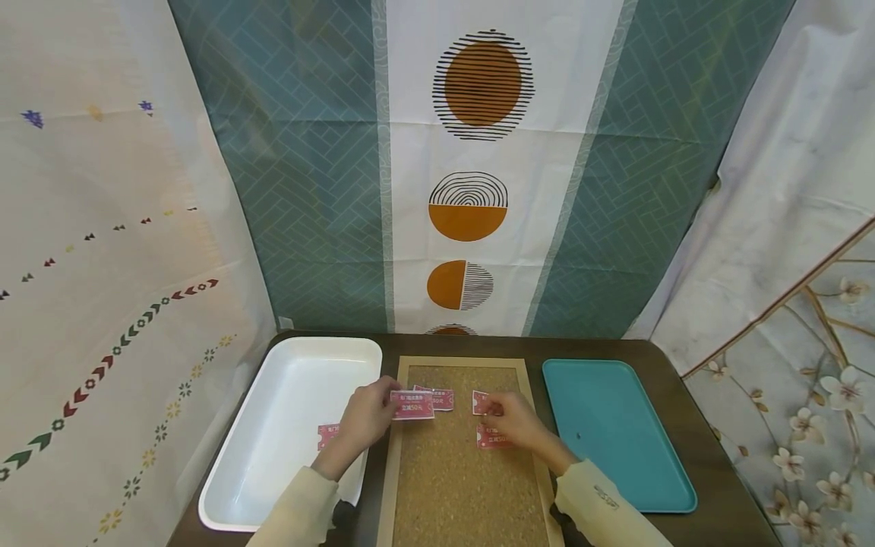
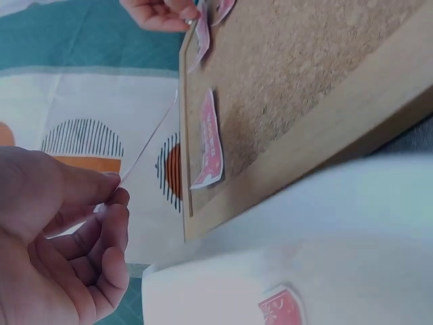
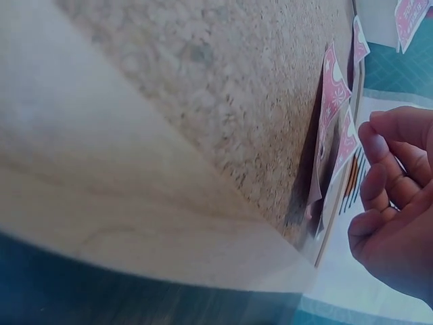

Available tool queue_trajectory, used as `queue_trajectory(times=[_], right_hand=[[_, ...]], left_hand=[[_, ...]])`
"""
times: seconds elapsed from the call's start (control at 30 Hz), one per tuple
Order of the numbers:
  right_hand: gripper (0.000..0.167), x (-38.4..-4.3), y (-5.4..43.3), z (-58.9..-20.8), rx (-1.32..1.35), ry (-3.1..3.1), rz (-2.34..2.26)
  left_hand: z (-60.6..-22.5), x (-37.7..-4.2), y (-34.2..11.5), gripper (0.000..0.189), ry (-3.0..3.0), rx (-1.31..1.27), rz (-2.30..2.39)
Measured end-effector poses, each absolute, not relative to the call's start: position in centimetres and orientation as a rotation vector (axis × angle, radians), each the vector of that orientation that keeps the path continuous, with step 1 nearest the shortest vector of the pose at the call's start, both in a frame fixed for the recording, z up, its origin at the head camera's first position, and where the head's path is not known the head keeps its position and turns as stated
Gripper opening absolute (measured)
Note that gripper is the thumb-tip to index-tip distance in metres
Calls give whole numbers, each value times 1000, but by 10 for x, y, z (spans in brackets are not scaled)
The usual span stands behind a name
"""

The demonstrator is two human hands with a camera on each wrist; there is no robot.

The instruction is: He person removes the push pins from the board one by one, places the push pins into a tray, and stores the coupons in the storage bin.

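My left hand (image 1: 369,414) pinches a pink coupon (image 1: 413,406) by its left end, above the upper left of the cork board (image 1: 465,494). In the left wrist view this coupon (image 2: 150,139) is seen edge-on between thumb and fingertips. Behind it, another pink coupon (image 1: 444,400) lies against the board. My right hand (image 1: 516,419) is at the board's right side, thumb and forefinger together over an upper coupon (image 1: 479,401). A tiny pale object (image 2: 190,21) shows at its fingertips; its kind is unclear. Below is one more coupon (image 1: 490,438), partly covered by that hand.
A white tray (image 1: 229,486) stands left of the board, with a pink coupon (image 1: 327,434) in it. To the right lies a teal tray (image 1: 615,425) with a tiny dark speck (image 1: 578,436). Fabric curtains (image 1: 328,190) hang behind the dark table (image 1: 724,486).
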State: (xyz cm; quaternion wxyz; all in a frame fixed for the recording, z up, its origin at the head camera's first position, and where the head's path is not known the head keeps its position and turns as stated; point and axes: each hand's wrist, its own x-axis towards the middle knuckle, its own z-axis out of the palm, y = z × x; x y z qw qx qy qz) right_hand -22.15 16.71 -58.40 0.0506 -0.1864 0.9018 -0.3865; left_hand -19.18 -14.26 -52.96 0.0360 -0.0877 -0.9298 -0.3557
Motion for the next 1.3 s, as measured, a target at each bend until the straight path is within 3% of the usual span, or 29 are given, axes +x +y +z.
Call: queue_trajectory(times=[1.3], right_hand=[[10,-218,224,-594,-418,2813,-1207]], left_hand=[[-535,-187,-193,28,-2971,-61,-962]])
